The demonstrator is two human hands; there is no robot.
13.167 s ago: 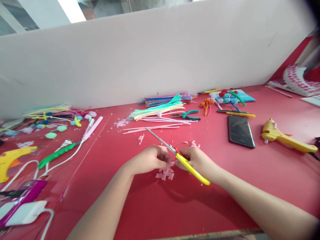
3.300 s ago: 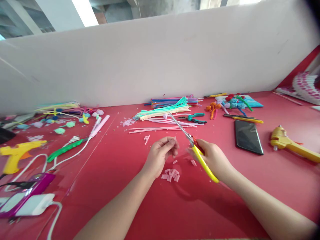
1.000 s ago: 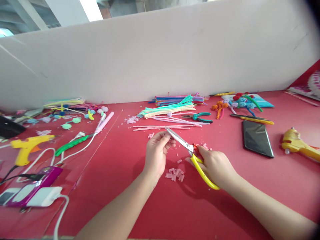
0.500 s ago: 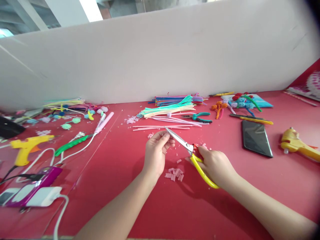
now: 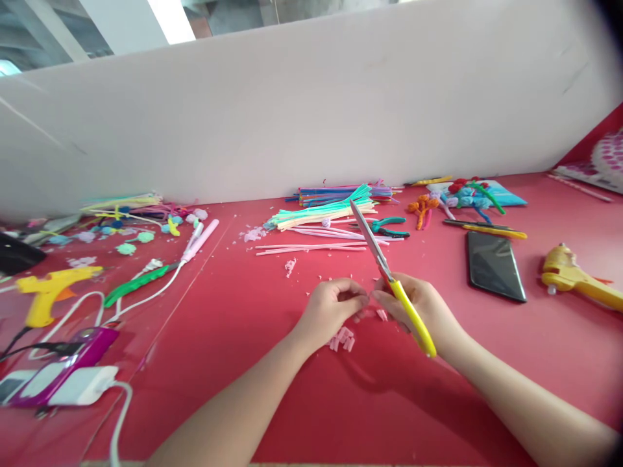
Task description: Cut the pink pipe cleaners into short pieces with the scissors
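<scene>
My right hand (image 5: 422,309) grips yellow-handled scissors (image 5: 389,282); the closed blades point up and away toward the back wall. My left hand (image 5: 333,309) is curled, fingertips pinched together right beside my right hand's fingers. What those fingertips hold is too small to make out. A small heap of cut pink pieces (image 5: 342,339) lies on the red table (image 5: 253,363) just under and in front of both hands. Long pink sticks (image 5: 311,247) lie flat a little farther back.
A bundle of coloured sticks (image 5: 335,206) and green-handled pliers (image 5: 389,227) lie behind the hands. A black phone (image 5: 495,265) and yellow glue gun (image 5: 577,277) are right. Left: another glue gun (image 5: 46,292), cables, a purple device (image 5: 63,366), pompoms. A white partition (image 5: 311,110) closes the back.
The scissors have swung from lying low toward my left hand to pointing up and away. My left hand has dropped nearer and come against my right hand above the pink pieces.
</scene>
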